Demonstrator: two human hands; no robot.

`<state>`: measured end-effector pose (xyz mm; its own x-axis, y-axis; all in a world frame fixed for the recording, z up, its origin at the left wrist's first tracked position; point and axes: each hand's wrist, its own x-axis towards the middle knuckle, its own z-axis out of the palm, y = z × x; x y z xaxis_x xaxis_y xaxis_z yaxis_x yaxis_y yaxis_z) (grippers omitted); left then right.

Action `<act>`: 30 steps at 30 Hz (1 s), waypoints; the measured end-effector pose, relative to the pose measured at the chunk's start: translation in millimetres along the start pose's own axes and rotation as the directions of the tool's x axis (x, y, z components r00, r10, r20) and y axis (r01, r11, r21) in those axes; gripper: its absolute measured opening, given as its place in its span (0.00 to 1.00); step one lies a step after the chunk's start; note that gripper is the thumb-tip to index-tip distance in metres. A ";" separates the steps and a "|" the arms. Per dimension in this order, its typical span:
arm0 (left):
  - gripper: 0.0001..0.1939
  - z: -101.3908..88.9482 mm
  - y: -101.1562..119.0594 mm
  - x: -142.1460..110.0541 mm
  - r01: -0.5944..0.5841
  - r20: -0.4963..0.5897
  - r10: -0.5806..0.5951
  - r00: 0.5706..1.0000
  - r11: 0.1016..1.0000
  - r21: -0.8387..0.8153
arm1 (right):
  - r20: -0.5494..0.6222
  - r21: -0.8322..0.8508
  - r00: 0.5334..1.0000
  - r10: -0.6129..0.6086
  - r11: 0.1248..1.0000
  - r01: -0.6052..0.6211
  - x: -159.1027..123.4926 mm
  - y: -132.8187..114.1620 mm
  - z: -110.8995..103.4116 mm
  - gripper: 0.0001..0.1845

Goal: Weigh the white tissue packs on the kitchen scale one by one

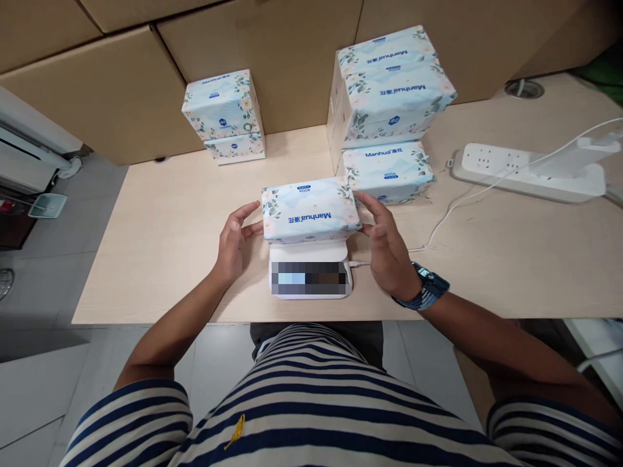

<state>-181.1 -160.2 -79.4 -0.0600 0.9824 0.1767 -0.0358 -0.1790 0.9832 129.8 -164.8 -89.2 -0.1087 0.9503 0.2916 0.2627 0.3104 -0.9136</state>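
Between both hands, a wrapped pack.

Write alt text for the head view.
Left hand and right hand flank a floral Manhua pack on a small white device with a pixelated display. Behind, a left stack and larger right stack of similar packs stand on the pale table; a white power strip lies at right.

We log a pale wood table: white scale near front edge; smaller pack stack behind-left of it, larger pack stack behind-right, power strip farther right.
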 end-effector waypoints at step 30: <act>0.51 3.7 -4.6 3.2 0.105 -0.087 -0.104 0.991 0.995 0.000 | -0.006 0.034 0.999 0.031 0.999 -0.031 0.7 4.3 1.7 0.44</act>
<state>-177.5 -156.1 -83.2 -0.1423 0.9874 0.0687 -0.0416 -0.0753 0.9963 129.3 -162.8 -93.4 -0.0946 0.9597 0.2646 0.2334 0.2798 -0.9313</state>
